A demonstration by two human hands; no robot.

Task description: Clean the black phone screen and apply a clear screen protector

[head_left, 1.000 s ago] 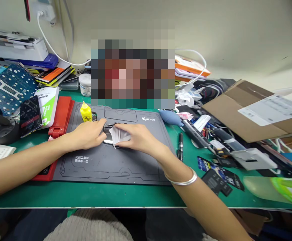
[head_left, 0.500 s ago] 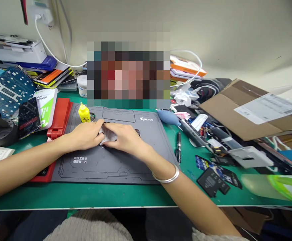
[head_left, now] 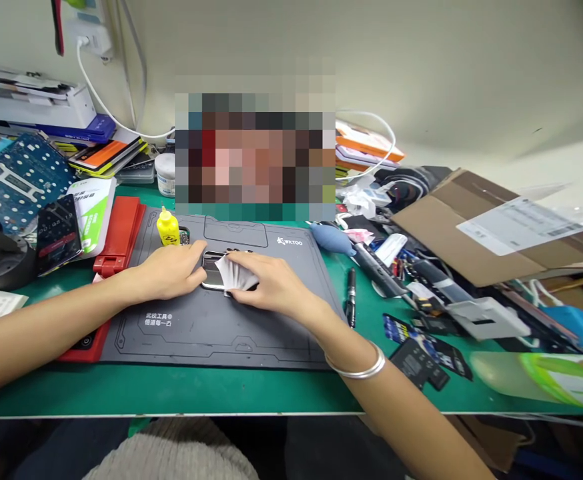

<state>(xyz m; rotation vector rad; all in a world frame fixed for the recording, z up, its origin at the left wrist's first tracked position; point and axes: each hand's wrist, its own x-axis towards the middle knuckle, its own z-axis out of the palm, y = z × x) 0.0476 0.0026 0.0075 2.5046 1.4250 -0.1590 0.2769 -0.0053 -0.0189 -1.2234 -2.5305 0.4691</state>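
Note:
On the grey work mat [head_left: 191,340] lies a phone [head_left: 213,272] with a shiny metal edge, partly covered. My left hand [head_left: 174,270] grips its left end between thumb and fingers. A crumpled white wipe [head_left: 236,275] lies over the phone's right part, pinched in my right hand [head_left: 271,283], whose fingers reach across the phone's width. Just behind my left hand stands a yellow dropper bottle [head_left: 168,228] with a pointed tip, upright on the mat. The phone's right end is hidden under the wipe and fingers.
A red clamp-like holder [head_left: 121,233] lies along the mat's left edge. Right of the mat are a black pen [head_left: 351,297], a blue air blower [head_left: 331,238] and loose phone parts [head_left: 416,363]. An open cardboard box [head_left: 441,227] sits behind them. A white jar [head_left: 165,175] stands at the back.
My right hand has slid to the right along the phone with the wipe, uncovering the phone's left part. My left hand has stayed at the phone's left end.

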